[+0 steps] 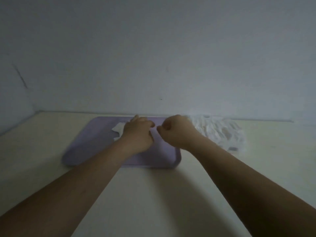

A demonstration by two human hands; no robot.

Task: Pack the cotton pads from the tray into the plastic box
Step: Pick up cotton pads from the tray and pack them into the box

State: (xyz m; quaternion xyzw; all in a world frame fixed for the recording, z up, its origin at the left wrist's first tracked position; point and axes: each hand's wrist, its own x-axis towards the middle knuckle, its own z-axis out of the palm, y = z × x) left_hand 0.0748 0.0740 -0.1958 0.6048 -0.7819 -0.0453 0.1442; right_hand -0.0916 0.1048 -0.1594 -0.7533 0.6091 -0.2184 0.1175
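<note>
Progress: unfinished, in my judgement | pads (118, 129) lay on the tray (82, 147), partly under your left hand (136, 134), fingers curled, grasp unclear | right hand (176, 132) just beside it, fingers curled, thumb to forefinger, contents hidden | blurred white heap (220, 130) right of tray; box not made out.

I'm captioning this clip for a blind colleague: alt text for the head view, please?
The left hand and right hand, fingers curled, nearly meet over a purple tray on a pale table. White cotton pads show beside the left hand; a blurred white heap lies right of the tray.
</note>
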